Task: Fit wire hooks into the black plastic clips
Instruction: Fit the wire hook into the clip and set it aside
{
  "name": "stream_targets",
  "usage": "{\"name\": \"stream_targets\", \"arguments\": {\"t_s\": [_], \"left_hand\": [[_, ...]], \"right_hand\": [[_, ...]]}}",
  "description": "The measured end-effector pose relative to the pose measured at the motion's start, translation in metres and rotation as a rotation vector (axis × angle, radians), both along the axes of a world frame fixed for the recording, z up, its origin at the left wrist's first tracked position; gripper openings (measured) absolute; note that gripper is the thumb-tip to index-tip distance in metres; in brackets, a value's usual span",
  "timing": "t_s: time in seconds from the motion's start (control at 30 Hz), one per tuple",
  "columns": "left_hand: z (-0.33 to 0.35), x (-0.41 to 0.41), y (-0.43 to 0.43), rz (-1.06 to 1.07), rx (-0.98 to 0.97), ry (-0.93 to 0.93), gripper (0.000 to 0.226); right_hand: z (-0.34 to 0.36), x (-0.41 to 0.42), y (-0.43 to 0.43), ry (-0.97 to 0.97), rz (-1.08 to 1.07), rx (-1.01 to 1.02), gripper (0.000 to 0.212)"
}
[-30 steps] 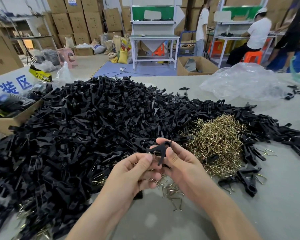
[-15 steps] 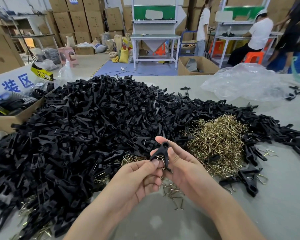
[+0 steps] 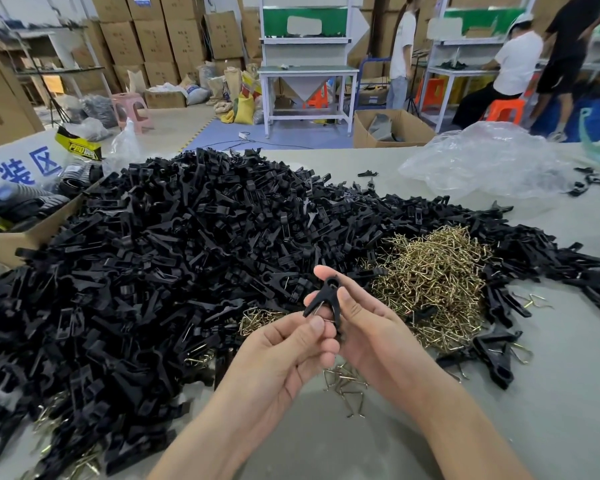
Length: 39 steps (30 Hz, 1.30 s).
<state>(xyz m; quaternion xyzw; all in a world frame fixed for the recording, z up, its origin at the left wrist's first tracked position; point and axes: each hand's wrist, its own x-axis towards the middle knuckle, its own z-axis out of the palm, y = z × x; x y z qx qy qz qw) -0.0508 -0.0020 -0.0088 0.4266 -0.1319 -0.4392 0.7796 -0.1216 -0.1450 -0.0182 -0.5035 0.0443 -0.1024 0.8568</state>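
Observation:
My right hand (image 3: 364, 327) pinches a black plastic clip (image 3: 324, 299) between thumb and fingers, its ring end up and its two legs spread downward. My left hand (image 3: 288, 348) pinches a thin wire hook (image 3: 321, 315) at the clip's lower end; most of the hook is hidden by my fingers. Behind my hands lies a large heap of black clips (image 3: 174, 258). A mound of brass-coloured wire hooks (image 3: 433, 292) sits to the right of my hands. A few loose hooks (image 3: 347, 386) lie on the table under my hands.
A cardboard box (image 3: 18, 237) with black parts stands at the left table edge. A crumpled clear plastic bag (image 3: 489, 164) lies at the back right. Several assembled clips (image 3: 496, 355) lie right of my hands. People work at benches in the background.
My left hand has come up to the clip's lower end, thumb and forefinger now pinching the wire there. The clip in my right hand has stayed nearly in place.

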Motion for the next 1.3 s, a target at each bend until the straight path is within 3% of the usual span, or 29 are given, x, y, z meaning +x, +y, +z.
{"name": "stream_targets", "arguments": {"t_s": [0.07, 0.2, 0.37, 0.43, 0.57, 0.67, 0.83, 1.13, 1.3], "left_hand": [[-0.002, -0.004, -0.002, 0.086, 0.064, -0.146, 0.012], [-0.011, -0.014, -0.003, 0.299, 0.333, -0.736, 0.02], [-0.021, -0.027, -0.009, 0.379, 0.41, -0.909, 0.022], [-0.023, -0.027, -0.011, 0.363, 0.416, -0.934, 0.02], [-0.023, -0.028, -0.014, 0.256, 0.344, -0.786, 0.027], [-0.02, -0.028, -0.014, 0.184, 0.318, -0.832, 0.04], [-0.02, -0.029, -0.014, 0.16, 0.299, -0.846, 0.046], [-0.02, -0.024, -0.012, 0.075, 0.359, -1.076, 0.05], [-0.021, -0.024, -0.012, 0.066, 0.423, -1.119, 0.043]], "right_hand": [[0.0, 0.0, 0.001, 0.002, 0.003, 0.007, 0.036], [0.0, 0.006, 0.009, 0.045, -0.039, 0.018, 0.031], [-0.007, 0.015, 0.022, 0.071, -0.202, 0.082, 0.028], [-0.01, 0.014, 0.022, 0.066, -0.232, 0.027, 0.031], [-0.011, 0.012, 0.018, 0.068, -0.309, -0.205, 0.035], [-0.013, 0.013, 0.019, 0.057, -0.335, -0.293, 0.036], [-0.013, 0.011, 0.023, 0.072, -0.324, -0.24, 0.03], [-0.006, 0.013, 0.029, 0.038, -0.346, 0.201, 0.039], [-0.007, 0.016, 0.034, 0.035, -0.395, 0.237, 0.034]]}}
